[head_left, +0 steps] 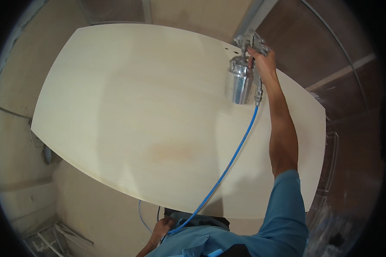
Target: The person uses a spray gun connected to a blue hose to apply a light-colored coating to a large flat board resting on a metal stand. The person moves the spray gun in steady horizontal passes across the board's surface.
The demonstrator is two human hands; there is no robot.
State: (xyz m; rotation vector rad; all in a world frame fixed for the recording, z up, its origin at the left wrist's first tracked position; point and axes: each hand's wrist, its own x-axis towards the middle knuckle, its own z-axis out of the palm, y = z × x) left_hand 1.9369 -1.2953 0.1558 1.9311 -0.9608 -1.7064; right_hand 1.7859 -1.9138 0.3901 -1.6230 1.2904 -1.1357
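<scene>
Holding the spray gun (257, 78): that's the right hand (265, 64), fingers wrapped snugly around the handle
Left hand (162, 227): way down by the waist, fingers curled next to the blue hose (232, 160); can't tell if it's pinching it or just resting there
Where the gun sits: over the far right part of the big white panel (158, 94), arm stretched out, well apart from the left hand
Nozzle: looks like it points to the person's left
Metal cup (239, 85): slung off the gun, just left of the right hand, long axis running pretty much toward the person, bottom end nearest them
Hose run: out the butt of the handle, then one long curve back over the panel toward the left hand
Head count: two hands, one gun, one cup, one panel, two dark holes (236, 52) near its far edge, and two visible stretches of blue hose, the thinner one left of the left hand; can't say if they join up
</scene>
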